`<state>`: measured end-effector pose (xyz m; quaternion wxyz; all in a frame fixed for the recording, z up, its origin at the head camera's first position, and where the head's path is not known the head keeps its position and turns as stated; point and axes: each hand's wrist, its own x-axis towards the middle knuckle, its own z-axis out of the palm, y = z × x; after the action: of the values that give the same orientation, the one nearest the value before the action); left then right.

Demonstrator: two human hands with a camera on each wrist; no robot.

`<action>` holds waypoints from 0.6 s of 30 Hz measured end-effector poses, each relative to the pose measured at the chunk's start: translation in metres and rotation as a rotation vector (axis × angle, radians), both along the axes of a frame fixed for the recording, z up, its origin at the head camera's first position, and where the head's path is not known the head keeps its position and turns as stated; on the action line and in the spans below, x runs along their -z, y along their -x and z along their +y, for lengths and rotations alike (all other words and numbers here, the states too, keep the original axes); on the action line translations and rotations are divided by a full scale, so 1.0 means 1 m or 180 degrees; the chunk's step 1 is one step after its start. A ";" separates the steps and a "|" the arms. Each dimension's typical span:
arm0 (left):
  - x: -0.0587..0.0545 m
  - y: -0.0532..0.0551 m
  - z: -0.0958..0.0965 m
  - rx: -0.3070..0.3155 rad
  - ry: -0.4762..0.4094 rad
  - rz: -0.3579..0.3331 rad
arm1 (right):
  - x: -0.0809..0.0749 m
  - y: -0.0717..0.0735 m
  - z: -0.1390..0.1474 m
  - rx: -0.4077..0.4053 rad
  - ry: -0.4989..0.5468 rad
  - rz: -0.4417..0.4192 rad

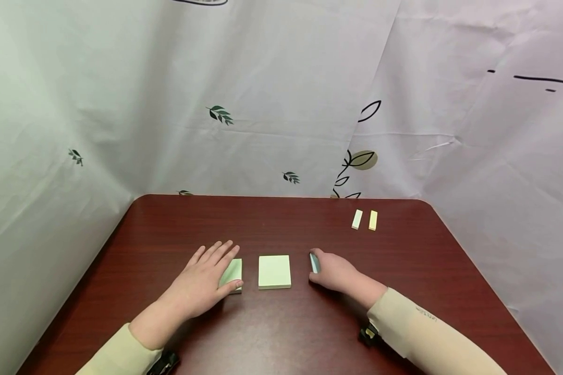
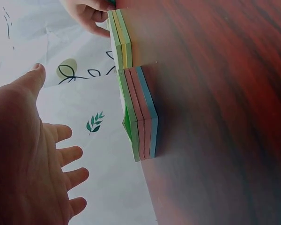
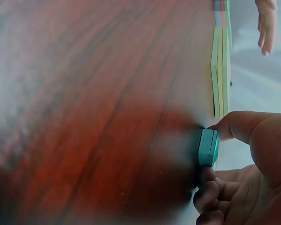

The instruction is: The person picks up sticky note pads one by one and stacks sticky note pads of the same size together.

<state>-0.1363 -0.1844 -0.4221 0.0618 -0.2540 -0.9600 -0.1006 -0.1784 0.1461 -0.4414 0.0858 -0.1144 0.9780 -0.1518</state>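
Note:
My left hand (image 1: 198, 285) is spread with straight fingers above the left stack of sticky note pads (image 1: 233, 275). In the left wrist view a gap shows between the palm and this stack (image 2: 140, 112), which has green, pink and blue layers. Beside it, the middle stack of sticky note pads (image 1: 274, 272) shows green and yellow layers. To the right of that, my right hand (image 1: 339, 272) pinches a small teal sticky note pad (image 3: 208, 146) between thumb and fingers, low at the tabletop. The hand partly covers the teal pad in the head view.
Two narrow sticky note strips, one white (image 1: 357, 219) and one yellow (image 1: 372, 220), lie near the far right of the brown table (image 1: 281, 333). White printed curtains (image 1: 262, 78) hang behind the table and on both sides.

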 end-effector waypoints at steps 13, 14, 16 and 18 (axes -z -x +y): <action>0.002 -0.001 0.001 -0.0013 -0.0013 -0.0009 | 0.001 -0.004 -0.004 -0.0026 0.0007 -0.0003; 0.002 -0.001 0.001 -0.0015 -0.0010 -0.0011 | 0.000 -0.004 -0.004 -0.0028 0.0009 -0.0004; 0.002 -0.001 0.001 -0.0015 -0.0009 -0.0006 | 0.000 -0.005 -0.004 -0.0027 0.0010 -0.0001; 0.002 -0.001 0.001 -0.0013 -0.0014 -0.0001 | 0.000 -0.005 -0.005 -0.0026 0.0006 0.0002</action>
<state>-0.1352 -0.1837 -0.4243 0.0625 -0.2519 -0.9603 -0.1026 -0.1735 0.1415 -0.4411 0.0861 -0.1186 0.9774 -0.1522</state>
